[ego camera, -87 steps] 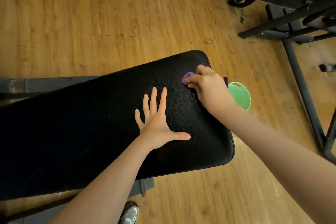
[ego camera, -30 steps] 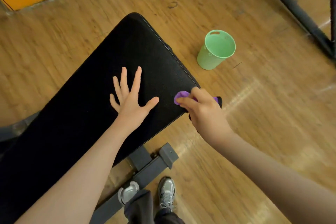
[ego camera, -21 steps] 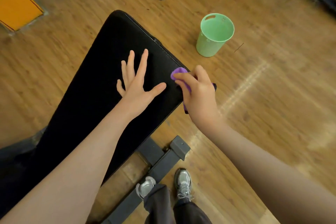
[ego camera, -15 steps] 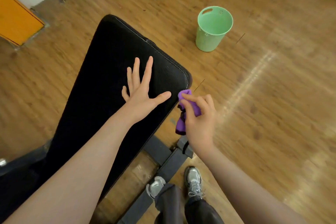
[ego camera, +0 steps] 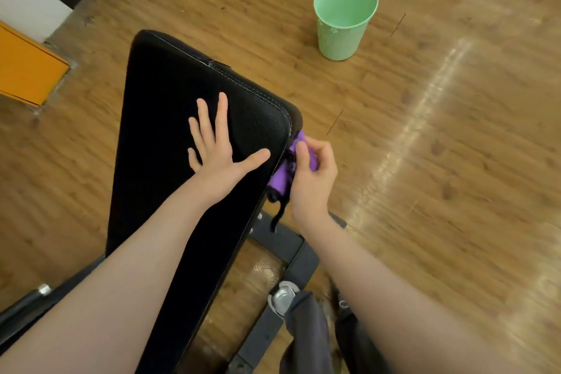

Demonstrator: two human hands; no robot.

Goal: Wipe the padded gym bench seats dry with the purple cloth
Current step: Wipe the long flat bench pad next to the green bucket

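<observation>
The right hand closes its grip on the purple cloth, thumb over the front and fingers curled round the bunched fabric, pressing it against the right side edge of the bench pad just below the pad's near-right corner. A dark strap or trim hangs from the low end of the cloth toward the frame. The left hand lies flat and open on the black surface, fingers spread and pointing far, thumb stretched right until its tip nearly reaches the pad's edge, close to the cloth. The pad runs from far to near, its stitched seam showing along the far-right edge. Under it the grey metal frame shows near, with bolts on it. A green bin stands upright on the wooden floor, far and right of the pad, well apart from both hands. At the left edge is an orange panel, with a white wall piece beyond it. Near the bottom, dark trouser legs and a grey shoe stand beside the frame; a black bar with a metal end shows at the near left.
</observation>
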